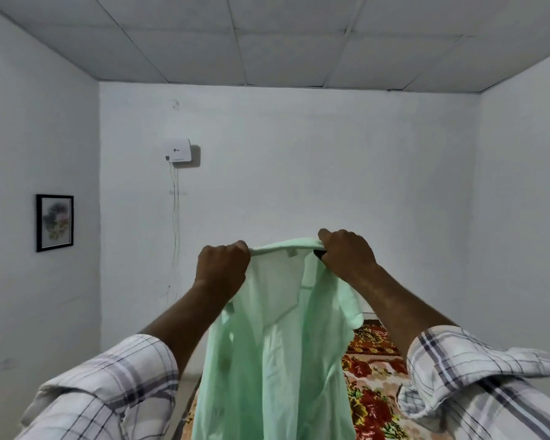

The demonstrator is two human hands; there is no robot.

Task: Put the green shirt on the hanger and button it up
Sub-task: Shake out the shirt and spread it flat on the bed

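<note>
I hold the pale green shirt up in front of me by its collar, and it hangs straight down with the front open. My left hand is closed on the left end of the collar. My right hand grips the right end, where a small dark piece shows at the fingers; I cannot tell whether that is the hanger. No other part of a hanger shows.
A bed with a red and yellow floral cover lies below and behind the shirt. A white box with cables is mounted on the far wall. A framed picture hangs on the left wall.
</note>
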